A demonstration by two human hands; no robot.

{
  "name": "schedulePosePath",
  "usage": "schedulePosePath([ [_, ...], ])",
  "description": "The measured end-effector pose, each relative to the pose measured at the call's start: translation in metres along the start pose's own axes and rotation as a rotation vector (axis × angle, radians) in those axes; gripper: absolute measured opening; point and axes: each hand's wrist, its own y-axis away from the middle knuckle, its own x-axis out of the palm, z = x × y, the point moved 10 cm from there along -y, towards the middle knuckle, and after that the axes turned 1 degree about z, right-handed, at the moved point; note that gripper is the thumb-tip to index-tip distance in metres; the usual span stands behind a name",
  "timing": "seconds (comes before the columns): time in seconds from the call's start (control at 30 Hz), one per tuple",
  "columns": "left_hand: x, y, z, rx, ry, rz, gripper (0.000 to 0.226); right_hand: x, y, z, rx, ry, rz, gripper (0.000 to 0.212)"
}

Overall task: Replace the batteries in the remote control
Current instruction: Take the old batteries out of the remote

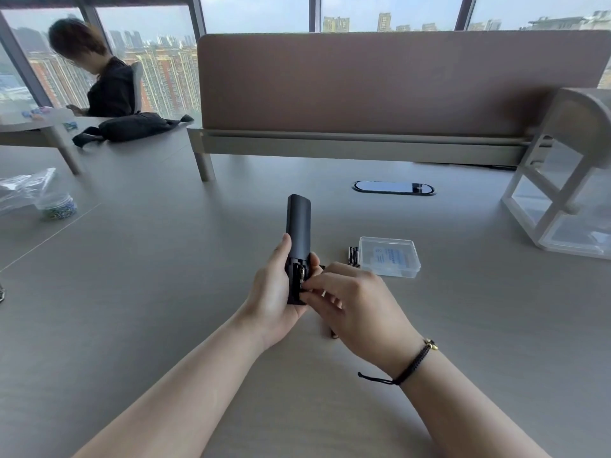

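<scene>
Left hand [269,292] clasped around remote control [298,246] — long axis pointing away, open battery bay just left of right hand [355,309] fingertips [305,285], pinched there, perhaps on a cell — spare batteries [353,256] beyond right knuckles.

surface [139,292]: grey, wide | divider panel [380,84]: brown, upright at far edge | cable port [393,187]: oval, near the panel | white rack [562,180]: far right | black bag [132,127]: far left | plastic bag [23,188] beside jar of clips [58,206]: left edge | seated person [105,84]: by the windows [258,13]
</scene>
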Motion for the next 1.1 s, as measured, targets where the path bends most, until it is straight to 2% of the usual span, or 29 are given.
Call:
schedulePosePath([
  [0.13, 0.004, 0.003, 0.005, -0.046, 0.030, 0.007, 0.055, -0.004, -0.001, 0.002, -0.024, 0.010, -0.023, 0.009],
  [0.47, 0.003, 0.003, 0.010, -0.123, 0.076, 0.019, 0.046, -0.007, -0.001, 0.005, -0.074, 0.007, 0.002, 0.007],
  [1.1, -0.002, 0.000, 0.017, -0.149, 0.039, 0.014, 0.045, -0.007, -0.001, 0.016, -0.159, 0.043, 0.012, 0.010],
])
